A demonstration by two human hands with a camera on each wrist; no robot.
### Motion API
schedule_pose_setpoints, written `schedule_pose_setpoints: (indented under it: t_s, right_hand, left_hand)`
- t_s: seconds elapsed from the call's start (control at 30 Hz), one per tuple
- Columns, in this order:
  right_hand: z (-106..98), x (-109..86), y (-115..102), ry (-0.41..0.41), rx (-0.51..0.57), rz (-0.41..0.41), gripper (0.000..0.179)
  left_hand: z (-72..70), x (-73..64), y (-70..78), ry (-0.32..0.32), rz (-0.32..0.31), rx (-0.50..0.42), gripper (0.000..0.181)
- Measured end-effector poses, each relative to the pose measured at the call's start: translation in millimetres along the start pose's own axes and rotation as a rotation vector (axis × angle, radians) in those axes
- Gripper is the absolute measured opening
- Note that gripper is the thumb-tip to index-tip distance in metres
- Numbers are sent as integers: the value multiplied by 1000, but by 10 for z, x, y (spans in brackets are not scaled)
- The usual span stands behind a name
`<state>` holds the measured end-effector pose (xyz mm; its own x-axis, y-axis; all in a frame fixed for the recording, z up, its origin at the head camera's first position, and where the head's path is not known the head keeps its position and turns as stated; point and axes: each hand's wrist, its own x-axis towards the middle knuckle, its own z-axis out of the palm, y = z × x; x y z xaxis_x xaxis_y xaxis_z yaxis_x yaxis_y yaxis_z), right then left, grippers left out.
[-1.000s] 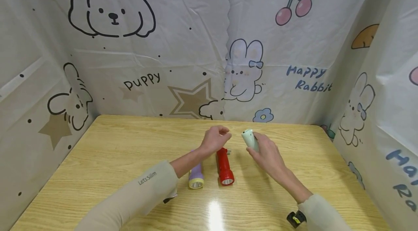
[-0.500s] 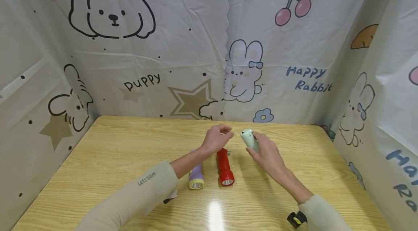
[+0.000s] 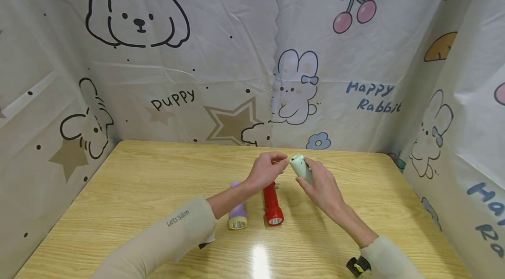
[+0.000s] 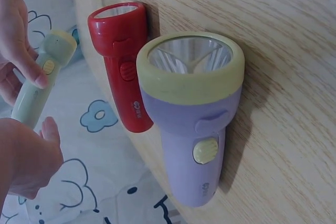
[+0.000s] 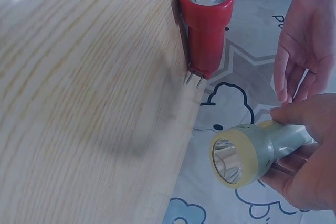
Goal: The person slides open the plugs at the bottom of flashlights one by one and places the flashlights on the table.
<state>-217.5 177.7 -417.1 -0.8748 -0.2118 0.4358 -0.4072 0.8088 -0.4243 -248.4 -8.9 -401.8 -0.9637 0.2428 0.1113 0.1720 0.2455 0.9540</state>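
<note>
A pale green flashlight (image 5: 281,142) with a yellow head ring is gripped by my right hand (image 3: 324,185), raised above the table. The right thumb lies beside its yellow switch (image 4: 48,67); the lens end faces down toward me. My left hand (image 3: 269,168) hovers at the flashlight's tail end, fingers loosely bent, fingertips right at the tail in the head view. Under the left wrist lies a red flashlight (image 3: 272,204), two metal prongs (image 5: 194,78) sticking out of its tail. Left of it is a purple flashlight (image 4: 191,145) with a yellow ring, partly hidden by the left forearm.
The light wood-grain table (image 3: 158,174) carries the red and purple flashlights side by side, lenses toward me. A white printed cloth (image 3: 221,51) with cartoon animals encloses the back and both sides. Dark wrist gear (image 3: 358,265) shows below the right sleeve.
My left hand has moved slightly right, closing the gap to the green flashlight's tail. The right hand and flashlight shift a little left. The red and purple flashlights stay in place.
</note>
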Motion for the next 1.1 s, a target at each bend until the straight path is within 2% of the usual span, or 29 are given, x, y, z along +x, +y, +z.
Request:
schedule_pose_setpoints:
  t_s: [0.63, 1.1]
  right_hand:
    - [-14, -22, -47, 14, 31, -28, 55]
    - [-18, -30, -62, 34, 30, -51, 57]
  left_hand:
    - [34, -33, 14, -6, 77, -17, 30]
    - [37, -28, 9, -26, 76, -78, 32]
